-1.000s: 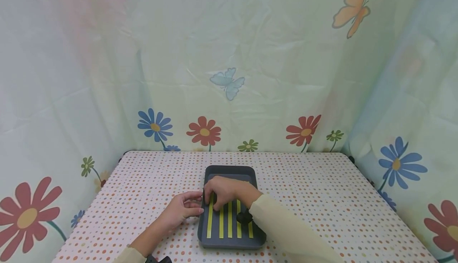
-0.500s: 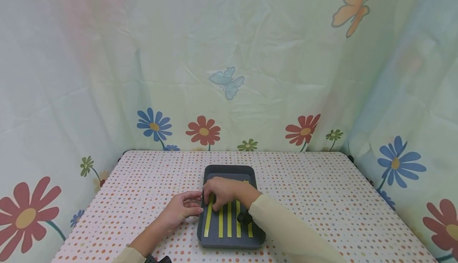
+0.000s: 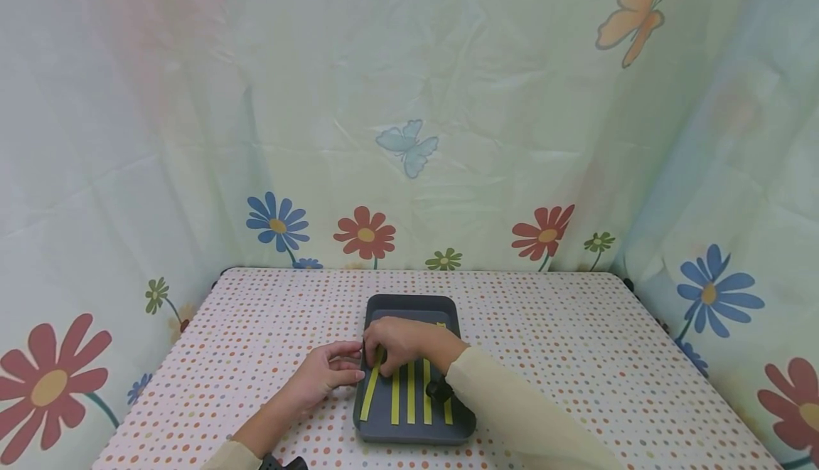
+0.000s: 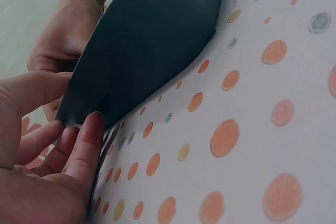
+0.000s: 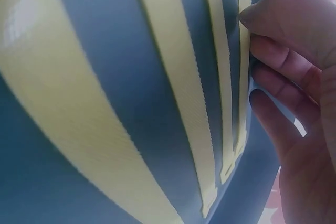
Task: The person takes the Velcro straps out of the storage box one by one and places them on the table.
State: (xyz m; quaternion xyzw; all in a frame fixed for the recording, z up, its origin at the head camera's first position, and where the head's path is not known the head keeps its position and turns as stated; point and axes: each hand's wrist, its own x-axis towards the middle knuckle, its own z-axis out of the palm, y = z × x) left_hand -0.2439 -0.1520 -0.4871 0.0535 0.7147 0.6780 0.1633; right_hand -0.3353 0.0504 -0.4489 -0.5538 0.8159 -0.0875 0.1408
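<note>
A dark grey rectangular tray (image 3: 412,437) lies on the table, with several yellow flat strips (image 3: 411,395) running lengthwise inside it. Over the tray's left side my right hand (image 3: 399,340) pinches the leftmost yellow strip (image 3: 369,393) between thumb and fingers; in the right wrist view the thumb (image 5: 262,17) meets the strip's edge. That strip slants, its near end toward the left wall. My left hand (image 3: 329,372) is beside the tray, fingertips touching its outer left wall (image 4: 142,40). The strip's far end is hidden behind the right hand.
A polka-dot cloth (image 3: 550,342) covers the table around the tray. Behind and at the sides hangs a curtain (image 3: 486,193) printed with flowers and butterflies. A black wrist device (image 3: 439,389) on the right wrist hangs over the other strips.
The near end of the leftmost strip has swung left, from lying nearly parallel with the others to slanting. Both hands have stayed almost in place.
</note>
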